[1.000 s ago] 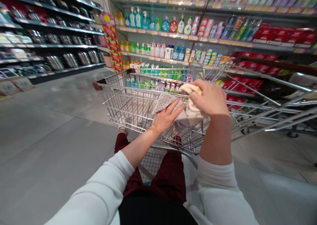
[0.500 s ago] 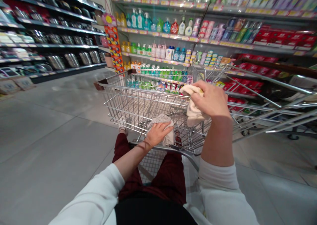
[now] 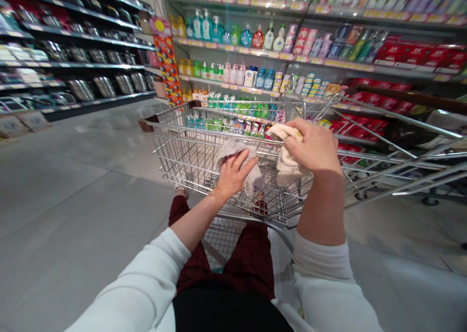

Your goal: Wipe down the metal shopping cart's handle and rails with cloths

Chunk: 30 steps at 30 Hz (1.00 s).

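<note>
A metal shopping cart [image 3: 182, 142] stands before my legs, its near wire side facing me. My left hand [image 3: 233, 174] presses a pale grey, textured cloth [image 3: 229, 148] against the upper part of that side, fingers spread over it and part of the cloth hanging below. Bunched in my closed right hand [image 3: 314, 144] is a cream cloth [image 3: 286, 166], held at the right part of the cart. One end pokes out past the thumb, and the rest droops under the fingers.
A second metal cart [image 3: 404, 152] adjoins on the right. Behind stand shelves [image 3: 237, 49] of pump bottles, cans and red boxes. Shelves of metal pots [image 3: 80, 89] line the left, with grey tiled floor [image 3: 73, 195] in front.
My left hand has slid the grey cloth upward along the cart's side, from the lower wires to near the top. My right hand with the cream cloth has barely moved.
</note>
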Tool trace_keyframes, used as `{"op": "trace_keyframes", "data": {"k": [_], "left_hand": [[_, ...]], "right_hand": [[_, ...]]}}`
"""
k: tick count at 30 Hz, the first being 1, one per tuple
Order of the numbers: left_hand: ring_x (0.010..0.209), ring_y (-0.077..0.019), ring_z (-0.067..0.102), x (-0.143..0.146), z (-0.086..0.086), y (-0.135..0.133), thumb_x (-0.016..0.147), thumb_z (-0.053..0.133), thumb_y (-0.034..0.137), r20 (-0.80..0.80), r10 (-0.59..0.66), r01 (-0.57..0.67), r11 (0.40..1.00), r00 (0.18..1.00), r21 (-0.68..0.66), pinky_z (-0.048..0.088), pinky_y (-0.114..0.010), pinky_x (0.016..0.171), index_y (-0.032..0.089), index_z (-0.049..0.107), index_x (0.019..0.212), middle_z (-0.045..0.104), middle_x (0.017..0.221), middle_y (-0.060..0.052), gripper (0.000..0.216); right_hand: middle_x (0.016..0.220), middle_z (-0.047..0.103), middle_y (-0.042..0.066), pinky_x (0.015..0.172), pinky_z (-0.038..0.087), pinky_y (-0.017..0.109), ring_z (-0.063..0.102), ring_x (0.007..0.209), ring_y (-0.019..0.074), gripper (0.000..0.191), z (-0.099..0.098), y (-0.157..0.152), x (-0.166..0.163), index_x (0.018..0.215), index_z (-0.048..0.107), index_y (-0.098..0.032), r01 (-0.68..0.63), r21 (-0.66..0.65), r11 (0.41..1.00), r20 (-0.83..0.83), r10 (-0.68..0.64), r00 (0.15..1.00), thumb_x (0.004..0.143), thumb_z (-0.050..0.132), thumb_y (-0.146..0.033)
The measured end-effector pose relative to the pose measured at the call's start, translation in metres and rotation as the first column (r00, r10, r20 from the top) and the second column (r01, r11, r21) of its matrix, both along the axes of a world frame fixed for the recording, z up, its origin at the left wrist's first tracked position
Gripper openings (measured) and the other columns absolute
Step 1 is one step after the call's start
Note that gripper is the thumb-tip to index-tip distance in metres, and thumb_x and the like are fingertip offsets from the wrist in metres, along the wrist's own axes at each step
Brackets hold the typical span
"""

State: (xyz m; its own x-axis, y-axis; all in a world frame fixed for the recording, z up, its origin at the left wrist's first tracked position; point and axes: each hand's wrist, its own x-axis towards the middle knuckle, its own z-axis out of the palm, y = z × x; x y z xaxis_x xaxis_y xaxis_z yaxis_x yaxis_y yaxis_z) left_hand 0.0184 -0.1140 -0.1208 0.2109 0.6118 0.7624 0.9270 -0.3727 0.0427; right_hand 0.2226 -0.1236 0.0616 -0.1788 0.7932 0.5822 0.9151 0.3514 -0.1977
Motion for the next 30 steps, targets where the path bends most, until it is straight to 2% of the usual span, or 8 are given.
{"op": "trace_keyframes", "data": {"k": [5,9,12,17,19,21,24,30], "left_hand": [[0.111,-0.0309,0.060,-0.020,-0.052,-0.011,0.088,0.060,0.037,0.015,-0.047,0.048,0.986,0.999,-0.161,0.048,-0.043,0.089,0.031,0.065,0.133,0.055,0.146,-0.015,0.045],[0.116,-0.0337,0.058,-0.029,-0.062,-0.021,0.087,0.060,0.044,0.008,-0.053,0.053,0.974,0.999,-0.218,0.046,-0.045,0.090,0.027,0.065,0.133,0.055,0.143,-0.017,0.049],[0.119,-0.0333,0.057,-0.027,-0.045,-0.024,0.088,0.060,0.045,0.018,-0.081,0.082,0.993,0.997,-0.086,0.046,-0.045,0.093,0.025,0.064,0.134,0.056,0.141,-0.018,0.050],[0.134,-0.0300,0.047,-0.019,0.012,-0.014,0.093,0.058,0.041,0.122,-0.063,0.022,0.949,0.991,0.313,0.039,-0.044,0.109,0.028,0.054,0.142,0.050,0.148,-0.013,0.051],[0.140,-0.0305,0.041,-0.018,0.029,-0.005,0.094,0.057,0.041,0.157,-0.031,-0.023,0.944,0.987,0.330,0.036,-0.044,0.113,0.028,0.051,0.144,0.045,0.152,-0.012,0.052],[0.140,-0.0306,0.041,-0.019,0.032,0.003,0.094,0.058,0.040,0.135,-0.017,-0.026,0.950,0.991,0.311,0.037,-0.044,0.112,0.029,0.052,0.144,0.045,0.152,-0.011,0.052],[0.131,-0.0303,0.048,-0.025,0.014,0.009,0.092,0.061,0.035,0.083,0.005,-0.024,0.973,0.997,0.229,0.040,-0.042,0.106,0.030,0.054,0.142,0.049,0.148,-0.011,0.051],[0.112,-0.0300,0.057,-0.039,-0.049,0.003,0.087,0.061,0.029,0.033,0.070,-0.067,0.995,0.997,-0.075,0.045,-0.041,0.092,0.026,0.062,0.137,0.058,0.134,-0.015,0.050]], "right_hand": [[0.103,0.075,0.004,0.069,0.038,0.031,0.062,0.087,0.0217,0.035,-0.001,0.000,0.001,0.110,0.074,-0.031,-0.008,0.007,1.000,0.004,0.008,1.000,0.082,0.053,-0.030],[0.103,0.075,0.002,0.070,0.038,0.031,0.062,0.087,0.0213,0.035,-0.002,0.003,0.002,0.111,0.073,-0.032,-0.006,0.000,1.000,0.012,0.006,1.000,0.082,0.054,-0.030],[0.104,0.075,0.002,0.069,0.038,0.031,0.062,0.087,0.0215,0.035,-0.002,0.003,0.003,0.111,0.073,-0.033,0.005,0.003,1.000,0.013,-0.005,1.000,0.082,0.054,-0.030],[0.101,0.076,0.003,0.067,0.036,0.030,0.062,0.087,0.0225,0.034,-0.004,0.003,0.005,0.109,0.073,-0.031,-0.012,0.037,0.999,0.023,0.012,1.000,0.082,0.054,-0.031],[0.101,0.075,0.003,0.067,0.036,0.030,0.062,0.087,0.0229,0.034,-0.005,0.004,0.006,0.109,0.073,-0.032,-0.017,0.048,0.999,0.026,0.016,1.000,0.082,0.053,-0.032],[0.101,0.075,0.003,0.068,0.038,0.031,0.062,0.087,0.0231,0.033,-0.005,0.005,0.006,0.110,0.072,-0.032,-0.015,0.044,0.999,0.029,0.014,0.999,0.082,0.054,-0.032],[0.101,0.075,0.003,0.069,0.040,0.033,0.063,0.087,0.0235,0.033,-0.005,0.006,0.007,0.109,0.072,-0.033,-0.016,0.033,0.999,0.030,0.015,0.999,0.082,0.054,-0.033],[0.099,0.075,0.002,0.069,0.041,0.033,0.064,0.086,0.0240,0.034,-0.006,0.007,0.010,0.109,0.073,-0.034,-0.024,0.055,0.998,0.022,0.023,0.999,0.081,0.052,-0.033]]}}
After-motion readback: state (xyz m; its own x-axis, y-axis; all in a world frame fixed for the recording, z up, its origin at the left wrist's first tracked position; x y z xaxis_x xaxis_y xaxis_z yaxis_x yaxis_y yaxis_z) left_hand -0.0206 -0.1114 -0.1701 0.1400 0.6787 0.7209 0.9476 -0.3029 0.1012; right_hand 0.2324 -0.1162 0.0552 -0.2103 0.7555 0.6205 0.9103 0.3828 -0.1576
